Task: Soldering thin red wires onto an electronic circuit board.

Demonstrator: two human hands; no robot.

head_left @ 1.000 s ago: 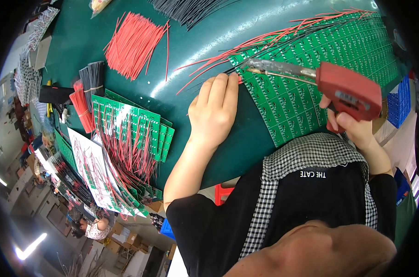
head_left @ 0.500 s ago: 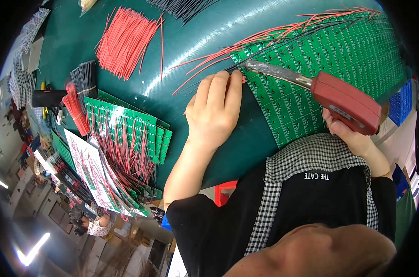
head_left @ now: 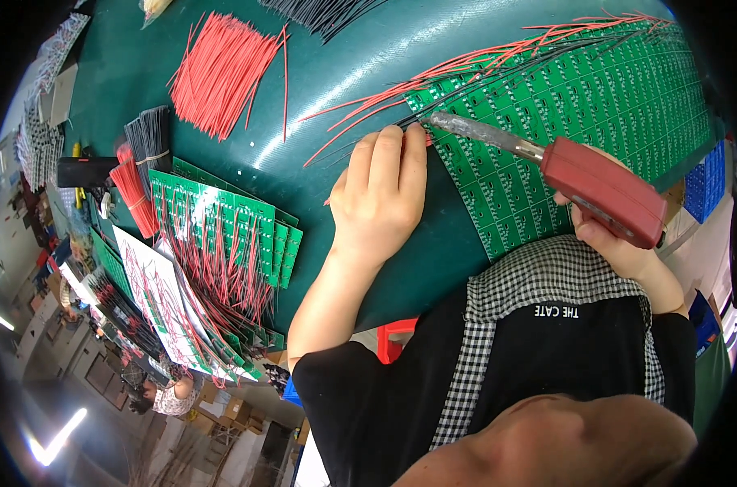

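Observation:
My right hand (head_left: pixel 612 243) is wrapped round the handle of a red soldering gun (head_left: pixel 608 195). The gun's long metal tip (head_left: pixel 486 135) reaches left over the edge of a large green circuit board panel (head_left: pixel 506 191). At that left edge, my left hand (head_left: pixel 378 191) is closed, palm down, its fingertips pinching a wire close to the gun's tip. A bit of red shows under the index fingertip; most of what the fingers hold is hidden. Loose red wires (head_left: pixel 433 77) and black wires (head_left: pixel 498 75) lie across the panel's far rows and stick out beyond its edge.
A pile of red wires (head_left: pixel 225 73) lies at the far left, with black wires (head_left: pixel 328 16) beyond. At left, panels with wires attached (head_left: pixel 214 211) lean stacked beside bundled red (head_left: pixel 133 195) and black wires (head_left: pixel 148 142). A blue crate (head_left: pixel 703 183) stands at right.
The soldering gun's body has tilted and moved slightly left and down, its tip staying by my left fingertips. My left hand has barely shifted.

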